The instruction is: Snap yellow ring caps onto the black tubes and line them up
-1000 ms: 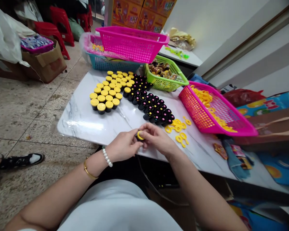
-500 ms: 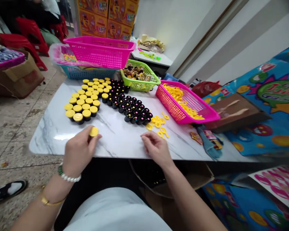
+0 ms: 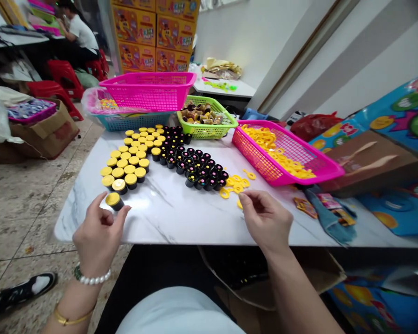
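A small black cup with a yellow lid (image 3: 114, 201) stands on the white table, just in front of the group of similar lidded cups (image 3: 129, 169). My left hand (image 3: 99, 227) is around it with thumb and forefinger apart, one on each side of the cup. My right hand (image 3: 266, 218) is at the loose yellow plastic rings with short stems (image 3: 235, 183), its thumb and fingers closed in a pinch. One yellow ring (image 3: 239, 204) pokes out beside those fingertips, partly hidden by them. Open black cups with coloured dots inside (image 3: 202, 167) stand in the middle.
A pink basket (image 3: 325, 174) of yellow rings stands at the right, a green basket (image 3: 209, 132) behind. Stacked pink (image 3: 149, 95) and blue baskets (image 3: 135, 121) are at the back left. A cardboard box (image 3: 379, 162) and a blue cloth (image 3: 334, 222) lie right. Another person (image 3: 81, 35) sits far off.
My left hand has set the lidded cup down beside the others, and its fingers have parted. My right hand has moved right onto the loose yellow rings. The view has shifted.
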Demonstrator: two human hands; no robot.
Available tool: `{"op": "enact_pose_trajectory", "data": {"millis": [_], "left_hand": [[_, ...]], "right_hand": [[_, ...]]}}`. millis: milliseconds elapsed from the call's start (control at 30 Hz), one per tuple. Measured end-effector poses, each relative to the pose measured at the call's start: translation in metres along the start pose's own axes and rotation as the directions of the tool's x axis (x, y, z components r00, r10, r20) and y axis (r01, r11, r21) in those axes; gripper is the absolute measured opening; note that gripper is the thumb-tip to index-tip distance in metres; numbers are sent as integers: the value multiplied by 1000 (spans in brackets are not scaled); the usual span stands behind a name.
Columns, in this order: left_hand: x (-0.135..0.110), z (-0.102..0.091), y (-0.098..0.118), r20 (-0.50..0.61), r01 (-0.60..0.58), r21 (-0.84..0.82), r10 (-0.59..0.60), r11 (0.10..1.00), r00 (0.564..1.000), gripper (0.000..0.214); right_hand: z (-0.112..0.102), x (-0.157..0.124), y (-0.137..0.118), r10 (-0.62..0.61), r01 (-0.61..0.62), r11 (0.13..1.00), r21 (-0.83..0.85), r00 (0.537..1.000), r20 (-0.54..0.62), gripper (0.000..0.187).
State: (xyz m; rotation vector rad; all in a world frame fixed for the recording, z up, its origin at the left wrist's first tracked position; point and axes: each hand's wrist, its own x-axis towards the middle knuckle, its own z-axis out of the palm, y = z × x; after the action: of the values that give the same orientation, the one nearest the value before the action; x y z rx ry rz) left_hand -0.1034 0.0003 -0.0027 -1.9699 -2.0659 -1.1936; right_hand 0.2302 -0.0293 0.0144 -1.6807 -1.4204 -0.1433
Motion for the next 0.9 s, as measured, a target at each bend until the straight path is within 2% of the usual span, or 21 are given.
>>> {"op": "enact_pose_trajectory", "data": {"millis": [67, 100, 167, 267, 367, 433, 533, 767, 900], "left_hand": [[-9, 2, 16, -69, -90, -83, 84, 992, 994, 42], [-12, 5, 27, -53, -153, -153, 147, 976, 988, 35], [-14, 17, 50, 57, -218, -333, 250, 917, 966, 23], [-7, 44, 88, 293, -69, -501, 244, 863, 925, 28], [10, 75, 113, 456, 53, -462, 186, 886, 870, 41], [21, 92, 121, 513, 57, -402, 173, 914, 841, 43], [32, 106, 126, 529, 21, -335, 170, 942, 831, 43], [36, 112, 129, 536, 7, -283, 152, 959, 830, 34], [38, 114, 129, 532, 6, -274, 146, 962, 834, 31]], "right_hand": [[-6, -5, 21, -44, 38, 988, -152, 998, -33, 22], [-7, -9, 31, -50, 44, 975, -219, 998, -25, 23], [-8, -17, 48, -38, 46, 951, -306, 999, 29, 27], [-3, -27, 57, -21, 58, 933, -354, 994, 106, 31], [1, -28, 57, -14, 57, 924, -378, 993, 113, 38], [3, -24, 58, -11, 58, 924, -378, 992, 126, 46], [4, -19, 61, -13, 76, 932, -354, 984, 179, 52], [2, -23, 59, 55, -15, 986, -163, 968, 244, 34], [9, -30, 44, -59, 98, 985, -144, 966, 252, 26]]}}
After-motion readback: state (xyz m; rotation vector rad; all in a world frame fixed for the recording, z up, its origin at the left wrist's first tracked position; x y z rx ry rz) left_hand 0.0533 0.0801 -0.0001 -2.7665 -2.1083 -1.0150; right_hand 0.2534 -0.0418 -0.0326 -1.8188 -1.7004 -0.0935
